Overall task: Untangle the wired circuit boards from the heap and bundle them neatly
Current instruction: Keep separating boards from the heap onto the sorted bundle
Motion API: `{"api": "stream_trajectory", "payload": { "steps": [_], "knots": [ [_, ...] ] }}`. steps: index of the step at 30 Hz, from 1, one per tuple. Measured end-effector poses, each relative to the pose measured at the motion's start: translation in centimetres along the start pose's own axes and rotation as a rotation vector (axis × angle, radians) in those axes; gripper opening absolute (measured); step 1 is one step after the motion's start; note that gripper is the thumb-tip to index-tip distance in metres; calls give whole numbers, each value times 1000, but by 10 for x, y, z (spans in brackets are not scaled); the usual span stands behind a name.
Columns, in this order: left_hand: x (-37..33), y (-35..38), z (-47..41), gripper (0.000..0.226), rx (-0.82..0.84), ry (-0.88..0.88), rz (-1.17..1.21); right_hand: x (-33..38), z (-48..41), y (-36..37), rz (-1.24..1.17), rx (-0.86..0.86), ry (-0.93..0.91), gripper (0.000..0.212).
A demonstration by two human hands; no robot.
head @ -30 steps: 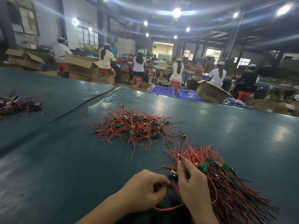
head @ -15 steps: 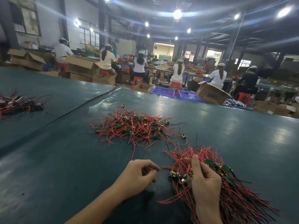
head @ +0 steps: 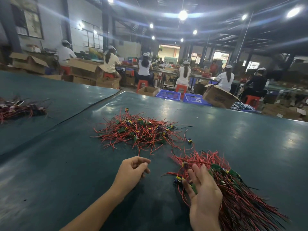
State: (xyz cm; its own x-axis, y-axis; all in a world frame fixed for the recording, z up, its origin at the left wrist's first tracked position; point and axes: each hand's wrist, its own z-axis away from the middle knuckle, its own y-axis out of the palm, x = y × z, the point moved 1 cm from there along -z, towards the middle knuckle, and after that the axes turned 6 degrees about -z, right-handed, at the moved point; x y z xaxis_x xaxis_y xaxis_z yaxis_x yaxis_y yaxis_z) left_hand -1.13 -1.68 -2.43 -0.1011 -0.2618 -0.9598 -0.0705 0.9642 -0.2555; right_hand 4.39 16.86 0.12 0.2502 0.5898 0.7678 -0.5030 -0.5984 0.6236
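Note:
A tangled heap [head: 140, 130] of small green circuit boards with red and black wires lies mid-table. Nearer, at the right, the sorted bundle [head: 233, 194] lies with its wires fanned toward the lower right. My right hand [head: 202, 195] rests flat on the bundle's left end, fingers straight over the boards. My left hand [head: 131, 172] hovers to the left of the bundle, fingers loosely curled, holding nothing that I can see.
The dark green table [head: 66, 172] has a seam running diagonally at the left. Another pile of wired parts [head: 20, 109] sits at the far left. Beyond the far edge are blue crates [head: 168, 95], cardboard boxes [head: 218, 97] and seated workers.
My right hand has opened and laid itself flat on the bundle. My left hand has drawn away from it to the left and up, fingers loosened.

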Motion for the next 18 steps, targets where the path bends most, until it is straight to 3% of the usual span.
{"api": "stream_trajectory", "payload": {
  "steps": [4, 8, 10, 12, 14, 18],
  "knots": [
    [12, -6, -9, 17, -164, 344, -610, -11, 2, 5, 77, 55, -18, 31],
    [21, -6, -34, 35, -212, 266, -754, -16, 5, 5, 160, 80, -115, 30],
    [24, -8, -49, 37, -241, 292, -827, -16, 10, 4, 230, 52, -272, 22],
    [24, -12, -64, 35, -262, 291, -854, -13, 15, 5, 323, 72, -481, 21],
    [24, -17, -78, 35, -243, 252, -794, -11, 22, 7, 355, 146, -578, 19],
    [26, -19, -101, 67, -63, 116, -531, -19, 25, 12, 432, 275, -716, 31]
  ]
}}
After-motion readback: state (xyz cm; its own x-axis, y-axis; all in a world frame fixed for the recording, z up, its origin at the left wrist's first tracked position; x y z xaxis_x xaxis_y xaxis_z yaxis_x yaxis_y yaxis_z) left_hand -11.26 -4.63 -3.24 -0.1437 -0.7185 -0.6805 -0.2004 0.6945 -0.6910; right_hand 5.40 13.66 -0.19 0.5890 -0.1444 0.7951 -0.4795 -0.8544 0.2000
